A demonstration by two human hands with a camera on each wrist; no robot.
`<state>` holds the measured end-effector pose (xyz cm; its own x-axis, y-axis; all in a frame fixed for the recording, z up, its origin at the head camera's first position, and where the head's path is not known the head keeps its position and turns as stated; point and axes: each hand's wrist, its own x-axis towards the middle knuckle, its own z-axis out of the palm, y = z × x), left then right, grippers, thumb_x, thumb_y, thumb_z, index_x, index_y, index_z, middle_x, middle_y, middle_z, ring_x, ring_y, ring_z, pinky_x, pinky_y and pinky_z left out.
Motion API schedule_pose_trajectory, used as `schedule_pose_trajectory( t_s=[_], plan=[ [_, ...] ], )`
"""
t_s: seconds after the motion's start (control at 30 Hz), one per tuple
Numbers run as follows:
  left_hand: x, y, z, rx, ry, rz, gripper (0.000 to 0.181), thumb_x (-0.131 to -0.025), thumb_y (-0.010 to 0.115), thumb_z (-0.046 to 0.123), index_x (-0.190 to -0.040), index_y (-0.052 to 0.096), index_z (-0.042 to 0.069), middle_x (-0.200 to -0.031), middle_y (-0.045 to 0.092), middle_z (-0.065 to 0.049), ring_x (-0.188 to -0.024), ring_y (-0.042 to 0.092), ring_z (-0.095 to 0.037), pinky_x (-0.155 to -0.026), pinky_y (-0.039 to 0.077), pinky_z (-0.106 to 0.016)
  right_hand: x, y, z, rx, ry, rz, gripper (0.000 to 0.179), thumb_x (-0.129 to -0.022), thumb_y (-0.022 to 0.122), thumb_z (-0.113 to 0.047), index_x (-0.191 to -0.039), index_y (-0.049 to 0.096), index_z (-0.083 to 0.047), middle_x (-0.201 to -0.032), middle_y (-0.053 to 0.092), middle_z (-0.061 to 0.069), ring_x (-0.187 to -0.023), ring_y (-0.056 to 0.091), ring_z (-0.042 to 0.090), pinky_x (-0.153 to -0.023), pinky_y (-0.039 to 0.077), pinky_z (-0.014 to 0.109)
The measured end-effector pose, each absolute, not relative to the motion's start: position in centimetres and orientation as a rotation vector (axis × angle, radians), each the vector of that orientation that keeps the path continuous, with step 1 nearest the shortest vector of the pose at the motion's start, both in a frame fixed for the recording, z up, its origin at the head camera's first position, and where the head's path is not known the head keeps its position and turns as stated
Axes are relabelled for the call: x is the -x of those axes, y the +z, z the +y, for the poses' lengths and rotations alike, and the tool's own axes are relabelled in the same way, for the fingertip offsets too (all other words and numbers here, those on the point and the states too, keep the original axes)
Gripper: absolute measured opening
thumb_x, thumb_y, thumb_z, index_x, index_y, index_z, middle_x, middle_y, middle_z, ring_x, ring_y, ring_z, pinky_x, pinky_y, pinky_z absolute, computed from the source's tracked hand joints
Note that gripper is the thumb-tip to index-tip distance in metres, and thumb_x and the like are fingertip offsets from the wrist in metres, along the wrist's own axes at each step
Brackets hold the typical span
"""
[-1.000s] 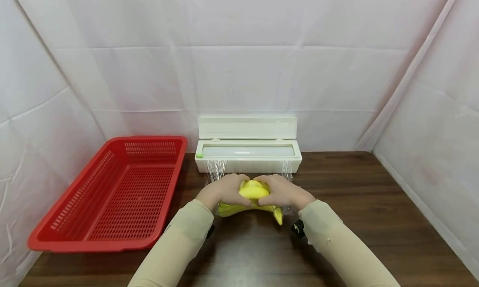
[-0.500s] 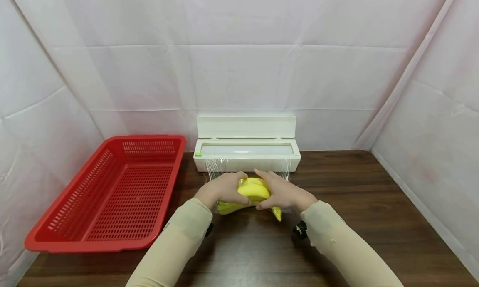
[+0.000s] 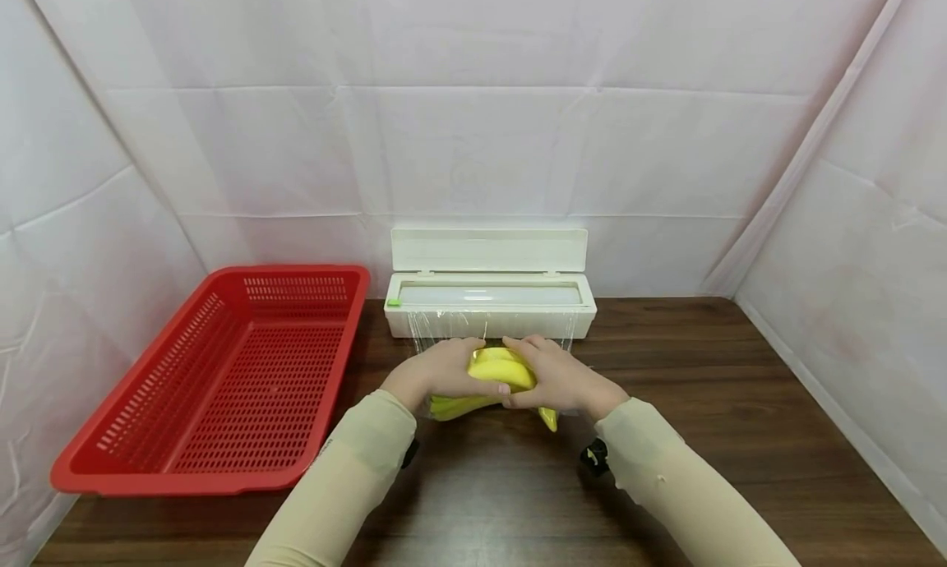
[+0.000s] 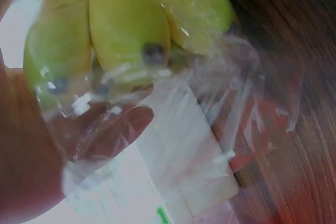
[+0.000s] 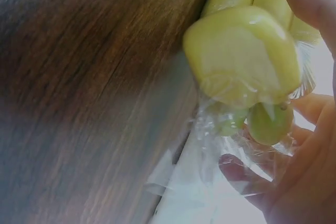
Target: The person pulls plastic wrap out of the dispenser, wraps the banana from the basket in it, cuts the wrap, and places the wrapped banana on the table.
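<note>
A bunch of yellow bananas (image 3: 503, 371) sits low over the table between my hands, with clear cling film about it. From the left, my left hand (image 3: 440, 371) grips the bunch. My right hand (image 3: 561, 378) holds it from the right, and the two thumbs nearly meet in front. Greenish banana tips (image 4: 128, 30) lie under crinkled film (image 4: 236, 82) in the left wrist view. The thick stem end (image 5: 241, 59) faces the right wrist camera, with loose film hanging beside it. Behind the hands, film stretches from a white cling film box (image 3: 510, 324).
The box's lid (image 3: 488, 250) stands raised against the white cloth backdrop (image 3: 473, 156), and a green slider (image 3: 394, 302) sits at its left end. A red slotted basket (image 3: 336, 386) is on the left of the dark wooden table (image 3: 703, 403).
The bananas have turned slightly between my hands and shifted a little toward the box. My right fingers spread, then came back in. My left thumb has moved right along the front.
</note>
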<state>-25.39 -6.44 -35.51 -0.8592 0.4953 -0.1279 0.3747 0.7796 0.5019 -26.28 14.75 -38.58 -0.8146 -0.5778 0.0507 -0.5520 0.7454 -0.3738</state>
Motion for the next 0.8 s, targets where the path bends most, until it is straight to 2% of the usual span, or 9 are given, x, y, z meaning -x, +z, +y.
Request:
schedule_pose_trajectory(
  t_s=[0.13, 0.23, 0.37, 0.47, 0.6, 0.8],
  plan=[
    [25.4, -35.5, -6.7, -0.631, 0.729, 2.739, 0.075, -0.078, 0.063, 0.062, -0.131, 0.05, 0.009, -0.111, 0.062, -0.004, -0.096, 0.056, -0.018, -0.085, 0.047, -0.037, 26.4, -38.5, 14.8, 0.902, -0.593, 2.856, 0.089, -0.075, 0.072, -0.051, -0.147, 0.034, -0.014, -0.135, 0.046, 0.008, -0.113, 0.046, 0.021, -0.089, 0.041, 0.037],
    [25.5, -35.4, -6.9, -0.622, 0.744, 2.762, 0.078, -0.081, 0.06, 0.061, -0.135, 0.048, 0.006, -0.123, 0.06, -0.009, -0.108, 0.056, -0.023, -0.094, 0.045, -0.041, 26.4, -38.4, 14.9, 0.908, -0.611, 2.858, 0.088, -0.075, 0.071, -0.054, -0.145, 0.036, -0.013, -0.137, 0.045, 0.009, -0.115, 0.046, 0.022, -0.092, 0.041, 0.04],
    [25.8, -35.3, -7.3, -0.625, 0.78, 2.805, 0.073, -0.089, 0.054, 0.054, -0.139, 0.044, 0.002, -0.137, 0.052, -0.016, -0.126, 0.048, -0.031, -0.105, 0.037, -0.046, 26.5, -38.3, 15.2, 0.926, -0.642, 2.886, 0.089, -0.075, 0.068, -0.061, -0.143, 0.04, -0.011, -0.137, 0.047, 0.009, -0.12, 0.046, 0.024, -0.097, 0.041, 0.043],
    [26.0, -35.0, -7.5, -0.59, 0.83, 2.824, 0.07, -0.092, 0.052, 0.051, -0.14, 0.042, 0.0, -0.14, 0.048, -0.017, -0.132, 0.042, -0.033, -0.109, 0.033, -0.048, 26.6, -38.1, 15.5, 0.916, -0.685, 2.889, 0.089, -0.075, 0.065, -0.065, -0.142, 0.042, -0.011, -0.138, 0.048, 0.009, -0.126, 0.045, 0.026, -0.103, 0.038, 0.046],
    [26.1, -34.7, -8.0, -0.515, 0.882, 2.833, 0.069, -0.092, 0.052, 0.049, -0.14, 0.041, 0.001, -0.142, 0.046, -0.017, -0.133, 0.04, -0.033, -0.108, 0.033, -0.049, 26.7, -37.8, 16.0, 0.901, -0.735, 2.88, 0.087, -0.077, 0.061, -0.067, -0.141, 0.042, -0.011, -0.138, 0.049, 0.008, -0.126, 0.046, 0.026, -0.104, 0.038, 0.047],
    [26.4, -34.4, -8.6, -0.452, 0.837, 2.913, 0.069, -0.092, 0.052, 0.05, -0.138, 0.044, 0.0, -0.141, 0.045, -0.019, -0.132, 0.042, -0.034, -0.107, 0.035, -0.049, 27.1, -37.5, 16.9, 0.868, -0.842, 2.886, 0.078, -0.082, 0.061, -0.059, -0.139, 0.045, -0.009, -0.138, 0.05, 0.01, -0.125, 0.048, 0.03, -0.103, 0.039, 0.049]
  ],
)
